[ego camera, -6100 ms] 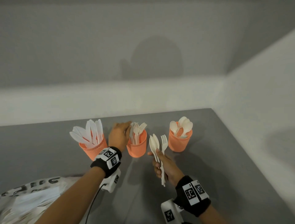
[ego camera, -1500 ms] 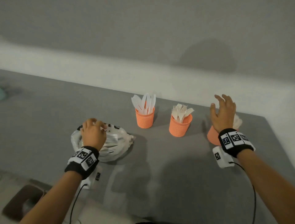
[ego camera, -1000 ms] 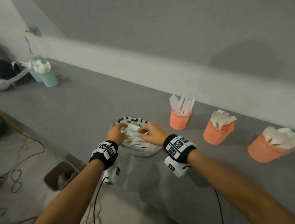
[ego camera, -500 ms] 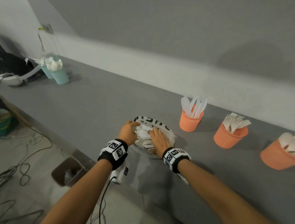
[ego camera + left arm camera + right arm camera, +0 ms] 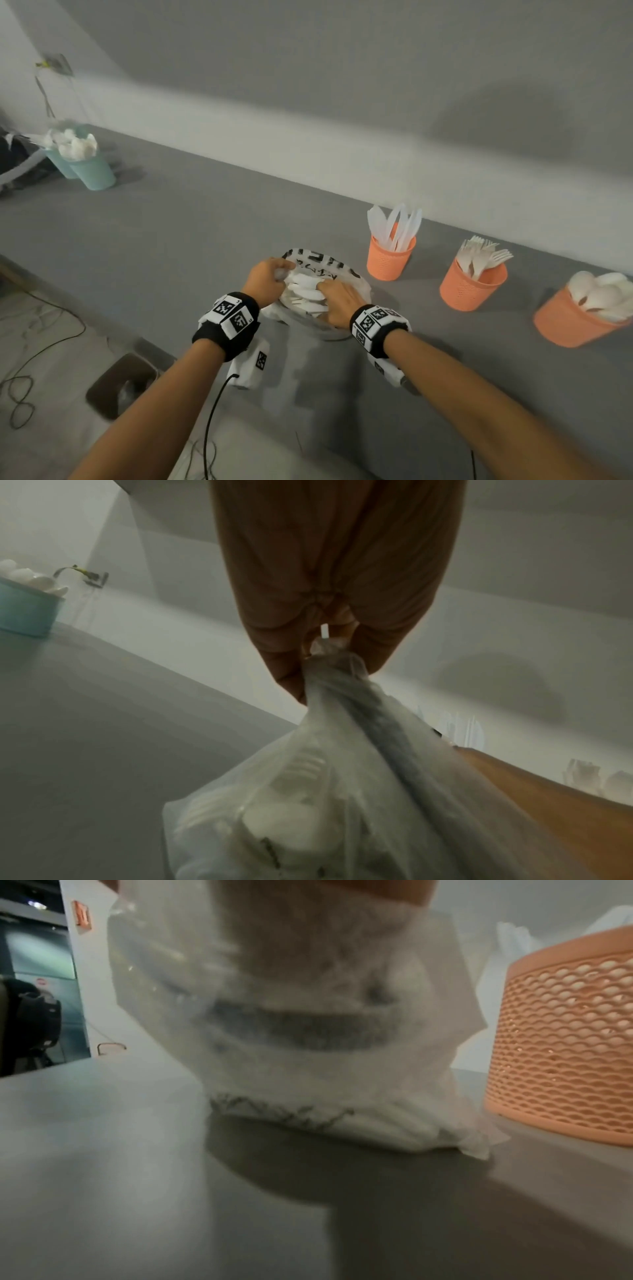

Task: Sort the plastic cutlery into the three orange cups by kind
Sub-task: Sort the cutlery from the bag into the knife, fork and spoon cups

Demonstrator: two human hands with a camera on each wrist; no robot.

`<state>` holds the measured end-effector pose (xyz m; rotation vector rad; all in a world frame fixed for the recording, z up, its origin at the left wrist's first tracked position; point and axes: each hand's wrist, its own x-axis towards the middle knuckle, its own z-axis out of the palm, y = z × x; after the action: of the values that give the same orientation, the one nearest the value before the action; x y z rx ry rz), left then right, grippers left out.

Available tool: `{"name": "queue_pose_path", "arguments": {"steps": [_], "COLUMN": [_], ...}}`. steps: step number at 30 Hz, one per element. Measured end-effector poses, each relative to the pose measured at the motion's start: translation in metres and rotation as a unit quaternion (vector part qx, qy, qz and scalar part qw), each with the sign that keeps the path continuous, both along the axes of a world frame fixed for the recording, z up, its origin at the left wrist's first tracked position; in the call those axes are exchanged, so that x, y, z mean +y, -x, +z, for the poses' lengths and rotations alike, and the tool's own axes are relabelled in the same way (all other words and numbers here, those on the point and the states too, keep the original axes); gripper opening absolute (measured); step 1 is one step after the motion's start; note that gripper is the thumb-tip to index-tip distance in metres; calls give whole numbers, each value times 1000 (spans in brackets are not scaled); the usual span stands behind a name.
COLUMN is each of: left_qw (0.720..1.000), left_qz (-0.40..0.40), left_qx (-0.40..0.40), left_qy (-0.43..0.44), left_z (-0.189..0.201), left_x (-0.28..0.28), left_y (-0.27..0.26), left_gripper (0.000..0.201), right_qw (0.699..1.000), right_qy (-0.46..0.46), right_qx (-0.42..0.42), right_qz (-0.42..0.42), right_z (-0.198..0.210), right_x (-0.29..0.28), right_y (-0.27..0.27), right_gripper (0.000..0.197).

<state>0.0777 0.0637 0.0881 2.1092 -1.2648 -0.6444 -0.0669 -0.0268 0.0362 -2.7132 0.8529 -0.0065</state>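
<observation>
Both wrist views show bag (image 5: 342,791) film; head view, 3 cups (image 5: 390,255).

Two pale blue cups (image 5: 91,171) of white stuff; floor cables (image 5: 20,394).

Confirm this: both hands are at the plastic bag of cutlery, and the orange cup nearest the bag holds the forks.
Not quite. The orange cup nearest the plastic bag holds knives; the forks stand in the middle cup, as the head view shows. The left hand and right hand are indeed at the bag.
</observation>
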Motion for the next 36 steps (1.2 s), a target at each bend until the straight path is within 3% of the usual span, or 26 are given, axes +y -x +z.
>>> {"name": "queue_pose_path", "arguments": {"steps": [7,12,14,16,17,19,21,24,27,30,33,35,36], "left_qw": [1000,999,999,999,995,978,961,935,895,849,754,686,672], "left_qz": [12,33,25,36,56,106,118,109,119,90,72,65,59], "left_qx": [13,22,20,-35,-68,-65,29,204,381,518,651,723,737], "left_qy": [0,-3,-23,1,45,167,247,267,200,55,-51,-54,-49], "left_z": [3,-2,-4,-3,0,12,25,36,40,27,19,23,27], "left_x": [-10,-15,-18,-20,-21,-20,-21,-23,-29,-38,-46,-50,-52], "left_y": [-4,-4,-6,-5,-3,9,27,62,94,120,144,160,168], "left_gripper": [44,33,26,24,23,22,20,17,19,29,49,55,55], "right_qw": [997,986,964,928,906,861,818,751,707,679,669,662,661], "right_qy": [-61,-139,-206,-271,-301,-339,-357,-370,-367,-339,-310,-303,-304], "right_qx": [17,-60,-133,-204,-235,-305,-368,-450,-501,-550,-572,-580,-581], "right_qz": [-37,-66,-99,-152,-182,-224,-259,-310,-338,-348,-359,-366,-366], "right_z": [11,21,25,32,37,51,68,88,99,110,107,102,102], "right_x": [-7,-11,-8,-6,-7,-11,-15,-22,-27,-25,-19,-14,-10], "right_y": [-1,8,14,17,18,20,27,42,58,78,94,103,107], "right_gripper": [28,22,25,19,11,16,22,31,26,27,21,16,16]}}
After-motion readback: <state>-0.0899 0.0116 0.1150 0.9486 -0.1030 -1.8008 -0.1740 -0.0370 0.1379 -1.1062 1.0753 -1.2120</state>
